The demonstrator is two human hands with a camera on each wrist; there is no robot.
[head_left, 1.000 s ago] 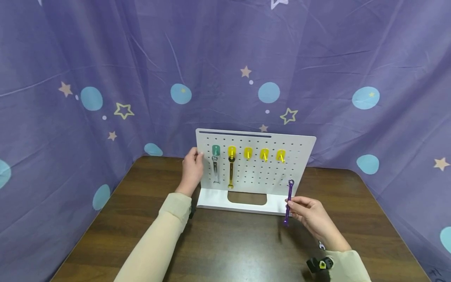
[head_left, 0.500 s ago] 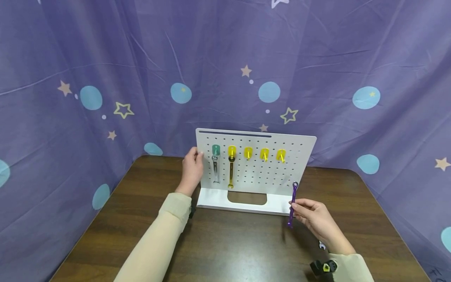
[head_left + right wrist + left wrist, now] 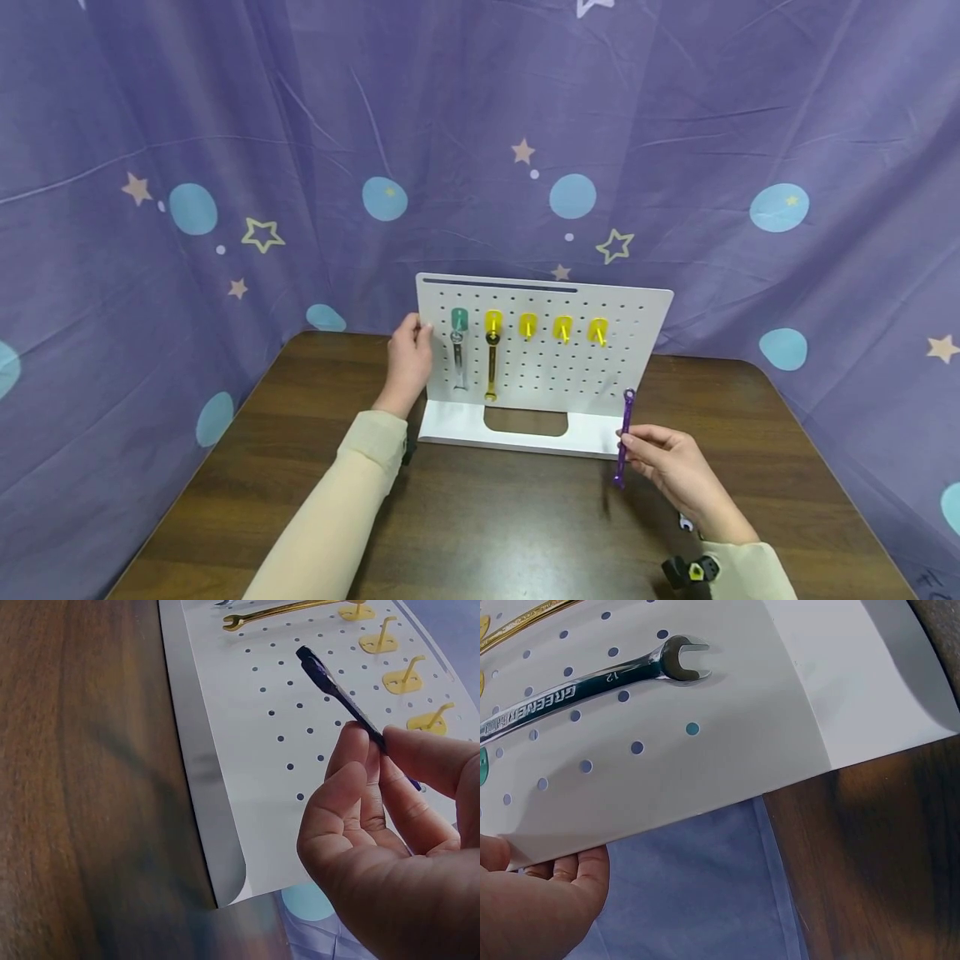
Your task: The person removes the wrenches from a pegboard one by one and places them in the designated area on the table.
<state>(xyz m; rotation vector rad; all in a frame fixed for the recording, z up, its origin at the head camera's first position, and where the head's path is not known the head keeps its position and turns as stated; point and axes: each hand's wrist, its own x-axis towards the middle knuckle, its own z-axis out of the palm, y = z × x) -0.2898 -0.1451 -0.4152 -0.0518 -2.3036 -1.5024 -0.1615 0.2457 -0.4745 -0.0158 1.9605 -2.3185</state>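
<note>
A white pegboard (image 3: 547, 375) stands on the wooden table. My left hand (image 3: 408, 362) grips its left edge, thumb in front and fingers behind, as the left wrist view shows. In my right hand (image 3: 678, 471) a purple combination wrench (image 3: 626, 433) is pinched between thumb and fingertips, nearly upright, ring end up, before the board's lower right corner. A silver wrench (image 3: 570, 697) hangs from the green hook (image 3: 460, 319) at the left. Beside it a gold wrench (image 3: 492, 367) hangs from a yellow hook (image 3: 493, 322). Three more yellow hooks (image 3: 562, 329) to the right hold nothing.
The silver end of another tool (image 3: 686, 522) shows on the table (image 3: 480, 517), partly hidden under my right wrist. The board's base (image 3: 457, 423) has a cut-out in its middle. Behind the table hangs a purple curtain (image 3: 465, 125) with stars and dots.
My right hand has moved slightly right and down with the purple wrench, then stayed almost still. The left hand keeps its grip on the board's edge.
</note>
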